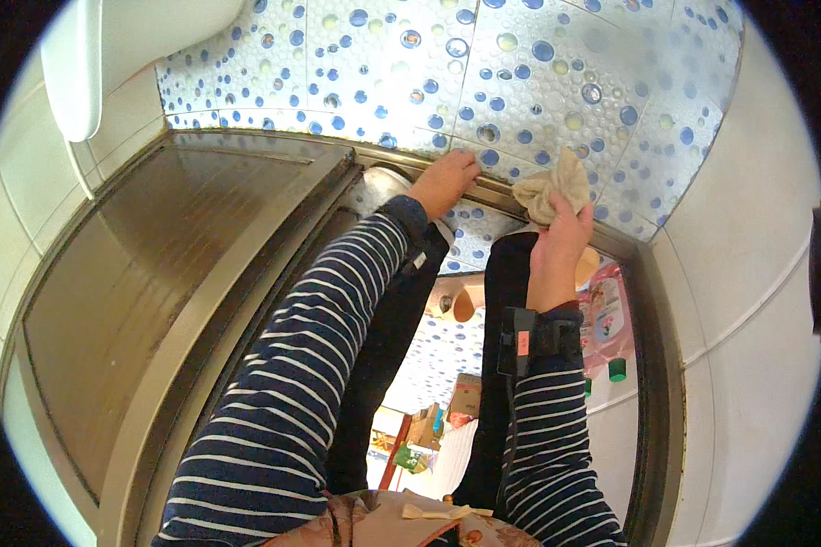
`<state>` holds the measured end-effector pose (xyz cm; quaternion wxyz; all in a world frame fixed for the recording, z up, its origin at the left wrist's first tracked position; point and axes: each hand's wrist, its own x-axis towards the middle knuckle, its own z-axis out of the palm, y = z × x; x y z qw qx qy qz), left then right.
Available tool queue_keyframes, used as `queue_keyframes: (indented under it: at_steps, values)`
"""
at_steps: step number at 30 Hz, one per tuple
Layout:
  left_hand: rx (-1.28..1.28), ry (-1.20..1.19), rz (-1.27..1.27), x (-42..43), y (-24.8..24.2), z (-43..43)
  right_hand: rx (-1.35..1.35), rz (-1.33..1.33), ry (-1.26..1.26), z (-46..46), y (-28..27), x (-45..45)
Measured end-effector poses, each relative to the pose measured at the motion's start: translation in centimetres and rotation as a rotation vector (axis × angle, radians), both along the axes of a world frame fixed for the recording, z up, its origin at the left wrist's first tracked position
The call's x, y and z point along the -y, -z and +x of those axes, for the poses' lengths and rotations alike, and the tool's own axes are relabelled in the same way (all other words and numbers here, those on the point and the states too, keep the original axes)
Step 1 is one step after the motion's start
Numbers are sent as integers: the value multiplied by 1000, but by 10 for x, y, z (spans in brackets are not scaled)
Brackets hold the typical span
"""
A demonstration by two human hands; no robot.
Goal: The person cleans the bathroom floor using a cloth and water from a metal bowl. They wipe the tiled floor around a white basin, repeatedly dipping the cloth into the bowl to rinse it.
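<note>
My right hand (562, 239) grips a crumpled beige cloth (554, 188), which rests over the metal bottom track (499, 195) of a sliding door. My left hand (448, 183) leans on the same track to the left of the cloth, its fingers bent at the inner edge; whether they pinch anything is hidden. Both forearms wear navy sleeves with white stripes, and a black strap (544, 338) wraps the right wrist. My feet stand just behind the track, one partly showing as a light shoe (383, 184).
A framed sliding door panel (171, 253) fills the left side. Beyond the track lies a blue-dotted tile floor (397, 61). A white fixture (75, 75) juts in at upper left. Pink bottles (605, 311) with green caps stand behind my right arm. White tiled wall (746, 342) bounds the right.
</note>
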<state>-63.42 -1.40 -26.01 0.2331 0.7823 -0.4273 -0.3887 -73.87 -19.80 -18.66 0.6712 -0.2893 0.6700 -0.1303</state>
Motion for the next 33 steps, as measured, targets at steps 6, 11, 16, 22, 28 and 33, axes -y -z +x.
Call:
queue_keyframes:
  at_steps: [6, 11, 16, 22, 28, 33]
  values:
    - [-144, 36, -13, -16, 16, 33, 15, -8, -27, -3, 4, 4]
    - [76, -405, 59, -58, 14, 39, -54, -40, -124, -1, 2, 0]
    - [269, -776, 290, -71, 24, 37, -195, -352, -595, 13, 13, 5]
    - [202, -806, 257, -24, 34, 5, -269, -933, -1202, 32, 61, 21]
    - [-65, -753, 84, -1, 24, -7, -155, -866, -1554, 18, 73, -41]
    - [-893, -1377, 44, -32, -5, 4, -46, -627, -1573, 35, 55, -39]
